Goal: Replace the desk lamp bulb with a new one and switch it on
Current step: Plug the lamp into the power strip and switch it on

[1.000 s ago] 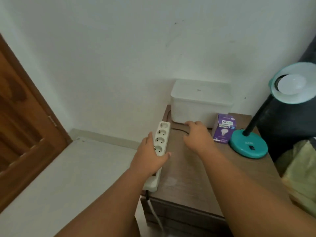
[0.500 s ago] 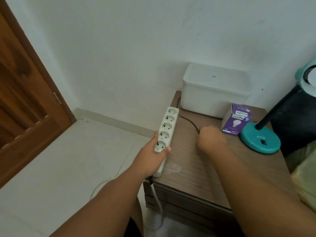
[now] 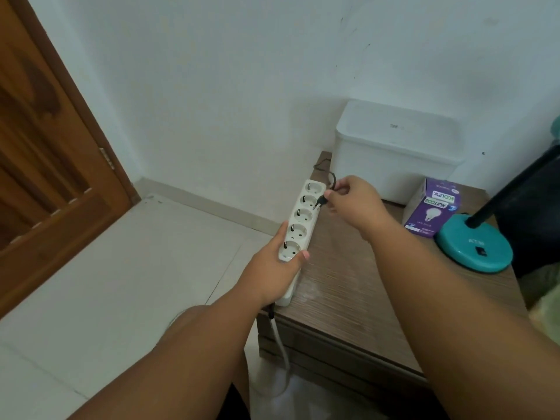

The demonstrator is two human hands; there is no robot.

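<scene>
A white power strip with several sockets lies along the left edge of the wooden bedside table. My left hand grips its near end. My right hand pinches the lamp's black plug, its pins just above the strip's second socket from the far end. The black cord loops back toward the wall. The teal lamp base with a black neck stands at the right; the lamp head is out of frame. A purple bulb box stands beside the base.
A white lidded box sits at the back of the table against the wall. A wooden door fills the left. The strip's white cable hangs down to the tiled floor. A dark object stands at the far right.
My right hand picked the plug up off the table and carried it left to the power strip. My view turned left and down, so the lamp head left the frame.
</scene>
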